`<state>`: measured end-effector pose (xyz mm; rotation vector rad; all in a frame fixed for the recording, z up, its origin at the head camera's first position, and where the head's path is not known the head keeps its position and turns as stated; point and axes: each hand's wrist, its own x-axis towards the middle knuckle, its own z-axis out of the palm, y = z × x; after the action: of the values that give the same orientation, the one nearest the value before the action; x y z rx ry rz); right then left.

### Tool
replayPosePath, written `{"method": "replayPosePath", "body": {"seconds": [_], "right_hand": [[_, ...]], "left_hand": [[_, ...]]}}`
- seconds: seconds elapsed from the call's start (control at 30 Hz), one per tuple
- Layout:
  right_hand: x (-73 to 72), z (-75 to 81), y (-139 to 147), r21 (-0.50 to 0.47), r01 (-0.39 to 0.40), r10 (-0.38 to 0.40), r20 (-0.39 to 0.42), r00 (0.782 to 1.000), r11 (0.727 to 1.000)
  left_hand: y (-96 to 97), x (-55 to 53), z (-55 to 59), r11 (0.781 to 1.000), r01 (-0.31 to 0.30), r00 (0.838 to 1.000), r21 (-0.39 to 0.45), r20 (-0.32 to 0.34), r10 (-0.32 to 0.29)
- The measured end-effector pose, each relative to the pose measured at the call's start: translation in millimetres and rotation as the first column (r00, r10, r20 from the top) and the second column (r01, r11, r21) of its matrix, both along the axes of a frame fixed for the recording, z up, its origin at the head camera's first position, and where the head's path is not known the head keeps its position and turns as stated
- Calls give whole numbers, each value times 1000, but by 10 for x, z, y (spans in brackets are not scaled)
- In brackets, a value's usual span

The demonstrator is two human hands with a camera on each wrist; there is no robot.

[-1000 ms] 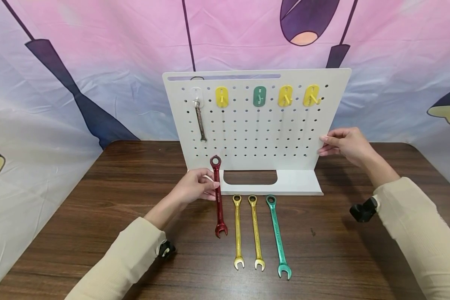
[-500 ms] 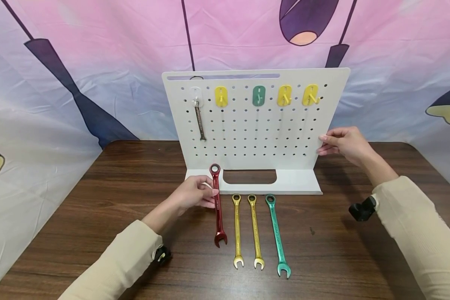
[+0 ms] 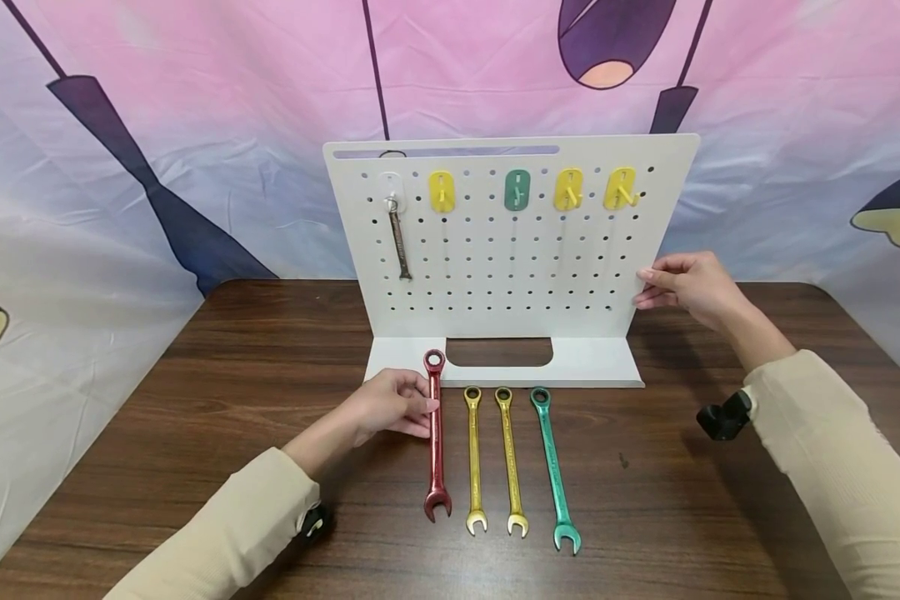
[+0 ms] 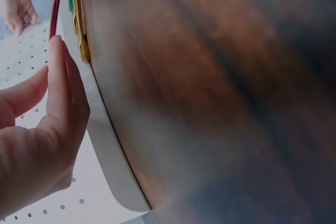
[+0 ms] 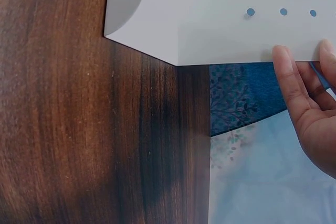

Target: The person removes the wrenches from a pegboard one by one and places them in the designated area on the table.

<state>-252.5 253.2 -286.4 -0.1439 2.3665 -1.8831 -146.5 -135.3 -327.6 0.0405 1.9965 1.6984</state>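
Note:
My left hand (image 3: 386,407) pinches a red ratcheting combination wrench (image 3: 436,458) between thumb and fingers near its ring end. The wrench's open end points toward me, and its ring overlaps the front of the white pegboard stand (image 3: 495,323). In the left wrist view, part of the red wrench (image 4: 56,3) shows beyond the fingertips. My right hand (image 3: 690,287) holds the board's right edge, thumb in front; the right wrist view shows its fingers at that edge. To the right of the red wrench lie two yellow wrenches (image 3: 475,467) and a green wrench (image 3: 555,475).
A small dark wrench (image 3: 400,242) hangs from a clear hook (image 3: 392,193) at the board's upper left. Along the same row are a green hook (image 3: 517,190) and yellow hooks (image 3: 442,192). A patterned cloth (image 3: 270,125) hangs behind the wooden table (image 3: 232,350).
My left hand has moved the red wrench down and toward me, from in front of the board to beside the yellow wrenches. My right hand stays on the board's edge.

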Motion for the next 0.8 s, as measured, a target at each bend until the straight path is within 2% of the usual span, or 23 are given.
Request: {"method": "replayPosePath", "body": {"seconds": [0.2, 0.53, 0.8], "right_hand": [[4, 2, 6, -11, -7, 7, 1, 1000, 1000], [0, -5, 9, -27, -15, 15, 1, 1000, 1000], [-5, -6, 3, -23, -12, 12, 1, 1000, 1000]], "left_hand": [[-2, 49, -49, 999, 29, 999, -17, 36, -28], [-34, 119, -58, 993, 90, 996, -74, 34, -87], [-27, 156, -57, 991, 100, 994, -94, 56, -95]]}}
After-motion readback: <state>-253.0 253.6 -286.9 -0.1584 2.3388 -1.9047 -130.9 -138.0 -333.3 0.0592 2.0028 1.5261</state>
